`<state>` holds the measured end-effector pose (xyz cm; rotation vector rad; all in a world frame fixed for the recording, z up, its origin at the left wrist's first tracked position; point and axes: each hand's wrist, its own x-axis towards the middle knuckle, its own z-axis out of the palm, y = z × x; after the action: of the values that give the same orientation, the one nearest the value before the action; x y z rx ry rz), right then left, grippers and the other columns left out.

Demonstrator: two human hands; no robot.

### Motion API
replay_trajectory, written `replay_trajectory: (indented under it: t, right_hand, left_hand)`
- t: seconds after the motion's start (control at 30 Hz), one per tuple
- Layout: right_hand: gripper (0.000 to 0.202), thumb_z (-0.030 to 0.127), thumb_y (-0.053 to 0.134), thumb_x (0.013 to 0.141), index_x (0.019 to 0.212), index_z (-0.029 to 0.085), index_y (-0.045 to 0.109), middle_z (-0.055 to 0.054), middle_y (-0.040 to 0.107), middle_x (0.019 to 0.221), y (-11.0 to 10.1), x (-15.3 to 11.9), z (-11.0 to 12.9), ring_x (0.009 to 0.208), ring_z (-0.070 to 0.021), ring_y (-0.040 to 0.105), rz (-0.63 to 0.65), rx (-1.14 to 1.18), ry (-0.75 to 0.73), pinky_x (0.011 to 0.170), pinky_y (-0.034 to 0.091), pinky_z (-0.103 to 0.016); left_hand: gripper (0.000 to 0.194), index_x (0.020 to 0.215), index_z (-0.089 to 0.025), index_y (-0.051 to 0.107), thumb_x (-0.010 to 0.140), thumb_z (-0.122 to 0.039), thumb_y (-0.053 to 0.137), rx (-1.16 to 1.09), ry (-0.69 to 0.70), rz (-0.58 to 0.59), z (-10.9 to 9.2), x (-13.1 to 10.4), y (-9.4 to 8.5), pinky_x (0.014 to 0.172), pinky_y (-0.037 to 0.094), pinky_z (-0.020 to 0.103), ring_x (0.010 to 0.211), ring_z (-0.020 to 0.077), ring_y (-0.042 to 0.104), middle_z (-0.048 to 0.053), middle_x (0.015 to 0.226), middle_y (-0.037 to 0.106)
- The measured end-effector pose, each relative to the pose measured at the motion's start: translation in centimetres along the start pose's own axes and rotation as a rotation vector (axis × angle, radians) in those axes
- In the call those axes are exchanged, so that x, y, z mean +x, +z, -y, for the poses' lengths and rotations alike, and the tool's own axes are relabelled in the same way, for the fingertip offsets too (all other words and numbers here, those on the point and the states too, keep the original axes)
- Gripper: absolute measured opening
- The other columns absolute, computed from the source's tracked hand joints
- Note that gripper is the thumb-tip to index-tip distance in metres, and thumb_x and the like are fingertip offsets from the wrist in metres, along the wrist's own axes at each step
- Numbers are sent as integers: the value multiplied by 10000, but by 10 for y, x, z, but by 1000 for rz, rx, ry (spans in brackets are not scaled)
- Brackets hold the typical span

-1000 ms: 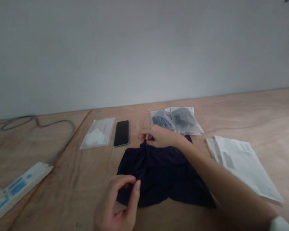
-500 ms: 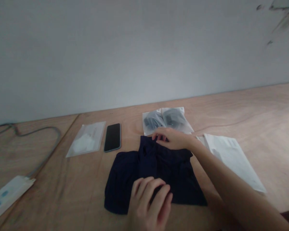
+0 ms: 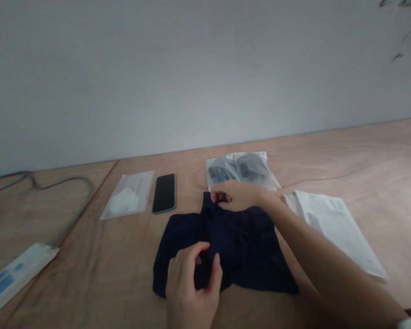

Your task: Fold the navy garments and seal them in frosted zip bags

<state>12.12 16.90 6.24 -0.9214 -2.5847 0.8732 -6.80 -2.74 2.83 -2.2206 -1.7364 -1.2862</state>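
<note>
The left hand (image 3: 194, 285) curved half-open over the navy cloth (image 3: 241, 246); the right hand (image 3: 236, 195) pinched its far edge.

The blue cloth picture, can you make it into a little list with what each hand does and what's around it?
Cloth: dark blue, rumpled
Left hand: open, over its near part
Right hand: curled at its far edge; grip unclear
Phone: beyond it, leftward
Frosty bags: two, behind right hand
White packets: right side
</note>
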Motion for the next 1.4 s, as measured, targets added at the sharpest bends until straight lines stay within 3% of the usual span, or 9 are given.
replay_trajectory:
  t: [0.2, 0.43, 0.6, 0.7, 0.77, 0.9, 1.03, 1.27, 1.4]
  right_hand:
    - [313, 6, 578, 760, 956, 219, 698, -25, 771, 982, -29, -69, -35, 915, -178, 728, -125, 81, 94, 806, 582, -267]
    - [203, 67, 590, 797, 915, 196, 693, -58, 741, 981, -8, -124, -74, 941, -198, 722, -233, 121, 199, 852, 614, -332]
    - [246, 201, 563, 956, 1173, 225, 676, -90, 714, 1156, 5, -149, -55, 952, -201, 736, -343, 144, 256, 880, 626, -370]
    - [355, 366, 544, 1041, 1384, 285, 585, -98, 648, 1269, 13, -162, -25, 916, -183, 732, -460, 180, 350, 792, 647, -338]
    - [420, 429, 558, 1044, 1453, 333, 550, -94, 590, 1325, 23, -168, -7, 839, -156, 721, -478, 181, 391, 731, 651, -320]
    - [318, 387, 619, 1006, 1306, 300, 676, -92, 563, 1285, 44, -167, 7, 734, -134, 690, -467, 116, 383, 711, 653, -353]
    - [242, 307, 621, 984, 1208, 246, 690, -99, 580, 1207, 58, -153, 6, 830, -175, 693, -519, 171, 364, 783, 652, -392]
    - [256, 258, 638, 976, 1230, 262, 665, -83, 577, 1209, 84, -118, 29, 932, -185, 696, -532, 395, 322, 756, 659, -323]
    - [413, 156, 567, 991, 1379, 284, 626, -134, 512, 1476, 92, -119, 34, 1272, -294, 621, -527, 60, 233, 1082, 571, -524]
  left_hand:
    - [180, 1110, -204, 638, 974, -94, 678, -197, 216, 92, -49, 21, 34, 831, 449, 382, 933, 211, 653, 37, 1045, 752]
    - [199, 1152, -189, 665, 968, -112, 669, -75, 472, 458, -66, 15, 72, 798, 497, 417, 954, 256, 646, 49, 1122, 741]
    - [268, 1240, -221, 646, 976, -220, 691, -262, 372, 423, -54, 18, 55, 982, 531, 438, 1145, 274, 633, 84, 1260, 689]
    - [223, 1226, -216, 632, 1004, -235, 633, -247, 122, 280, -37, 19, 43, 882, 566, 386, 1003, 239, 681, 83, 1089, 697]
    - [267, 1255, -224, 618, 1002, -305, 643, -195, -45, 318, -25, 20, 42, 755, 576, 345, 845, 214, 704, 51, 984, 708]
    - [349, 1280, -253, 623, 950, -346, 693, -250, -260, 555, -13, 22, 51, 565, 522, 281, 564, 142, 642, -3, 937, 758]
    - [281, 1180, -248, 657, 904, -267, 708, -375, -364, 546, -13, 24, 53, 507, 466, 240, 496, 110, 583, -24, 858, 745]
    - [248, 1200, -242, 641, 964, -313, 672, -293, -263, 400, 20, 19, 11, 480, 491, 214, 513, 101, 582, -29, 825, 676]
    - [283, 1286, -257, 673, 1012, -230, 609, -101, 74, 330, 35, 17, -1, 919, 631, 367, 1073, 226, 732, 87, 1234, 725]
